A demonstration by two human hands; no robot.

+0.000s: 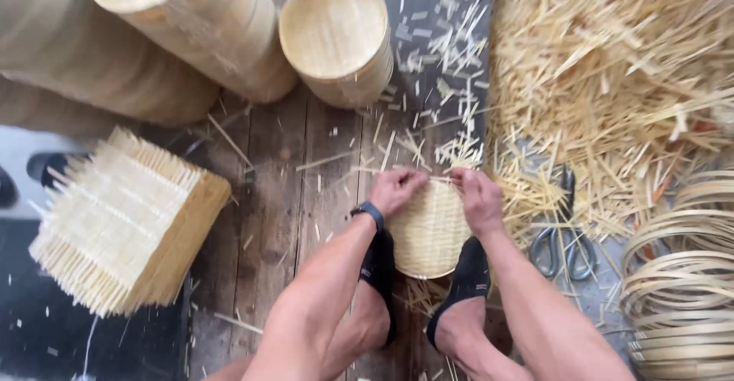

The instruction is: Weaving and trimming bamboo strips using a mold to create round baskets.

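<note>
Seen from above, a person sits over a plank floor [283, 197], working on a small round woven tray [430, 232] that lies near the middle of the scene, pinned between two feet in dark low socks [466, 274]. The left hand [396, 190] rests curled on the tray's far left rim, fingers bent inward and pinching at the edge; a dark band sits on that wrist. The right hand [478, 197] grips the far right rim, fingers closed narrowly around a thin strip at the edge. The tray looks light and springy, made of thin pale strips that would flex rather than hold rigid, and its edge could fray or splinter; the rim seems the firmest place to take hold, with the feet steadying the near side. Just right of the tray a pair of scissors [564, 236] lies on the floor among cut offcuts. A deep heap of straw-coloured trimmings [612, 67] fills the far right. Thin coiled hoops [680, 297] are stacked at the near right. At the left sits a square stack of woven mats [122, 220] with bristling ends, and at the far left and centre lie tall stacks of finished trays [336, 37].
</note>
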